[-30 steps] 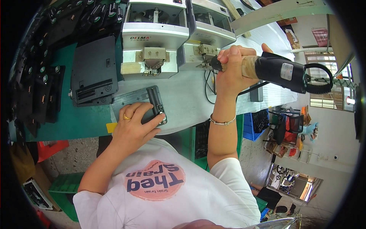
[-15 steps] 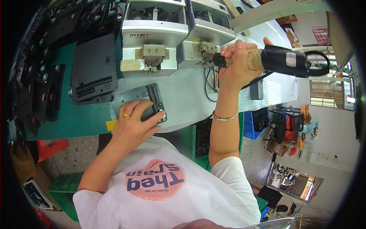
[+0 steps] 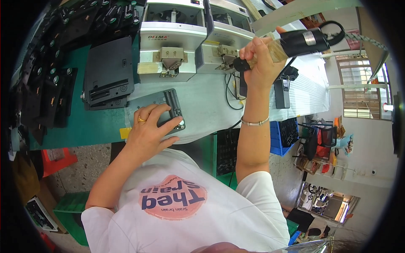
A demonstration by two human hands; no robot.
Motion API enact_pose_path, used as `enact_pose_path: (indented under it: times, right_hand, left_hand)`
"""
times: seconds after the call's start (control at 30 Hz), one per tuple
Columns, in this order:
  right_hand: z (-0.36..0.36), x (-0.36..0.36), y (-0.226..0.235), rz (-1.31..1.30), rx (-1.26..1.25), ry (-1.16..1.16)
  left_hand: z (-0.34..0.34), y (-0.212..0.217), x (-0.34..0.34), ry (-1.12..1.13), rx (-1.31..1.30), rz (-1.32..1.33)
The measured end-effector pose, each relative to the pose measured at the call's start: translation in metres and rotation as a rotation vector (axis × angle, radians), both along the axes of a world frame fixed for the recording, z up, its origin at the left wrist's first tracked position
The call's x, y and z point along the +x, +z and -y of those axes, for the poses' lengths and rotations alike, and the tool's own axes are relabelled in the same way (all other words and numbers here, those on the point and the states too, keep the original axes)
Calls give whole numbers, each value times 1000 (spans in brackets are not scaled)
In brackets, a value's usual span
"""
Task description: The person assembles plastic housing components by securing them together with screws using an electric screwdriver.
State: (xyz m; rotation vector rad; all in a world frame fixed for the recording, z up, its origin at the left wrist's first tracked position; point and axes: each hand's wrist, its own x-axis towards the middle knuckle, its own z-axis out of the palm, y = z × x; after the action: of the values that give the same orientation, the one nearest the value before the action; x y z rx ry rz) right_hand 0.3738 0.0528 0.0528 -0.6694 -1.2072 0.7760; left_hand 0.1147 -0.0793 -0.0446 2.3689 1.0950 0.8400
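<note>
Gripped in my right hand [image 3: 262,61] is a black electric screwdriver [image 3: 304,43] with tan tape round its body. It is raised over the right side of the bench, lying nearly sideways, its dark nose to the left and its cable end to the right. My left hand [image 3: 147,128] rests on a dark grey plastic housing [image 3: 145,101], fingers apart, palm down. Its index finger reaches a small silvery round part [image 3: 182,123] at the housing's near right corner, below a long slot. The fingers partly cover the housing.
Two grey-white screw-feeding machines [image 3: 168,42] stand behind the housing. Stacked dark housings [image 3: 109,63] lie to the left, with several black parts [image 3: 55,80] beyond. A black box [image 3: 282,95] and cables sit at the right. A blue crate [image 3: 276,137] is below the bench.
My right hand has moved slightly away from me, and the screwdriver's cable end has swung up and away. My left hand stays on the housing. The whole view has shifted a little.
</note>
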Motion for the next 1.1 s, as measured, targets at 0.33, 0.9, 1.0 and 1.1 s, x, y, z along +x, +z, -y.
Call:
enact_pose_path:
  times: [0.33,0.9,1.0,1.1]
  right_hand:
    - [63,-45,2,-195,-36,442]
    - [84,-81,-25,-85,-116,567]
    - [92,-92,-28,-192,-157,491]
    - [95,-93,-27,-221,-166,505]
  left_hand:
    - [-14,21,4,67,-72,320]
    - [-4,10,-17,143,-133,281]
    - [1,8,-21,163,-129,247]
    - [0,12,-17,135,-145,242]
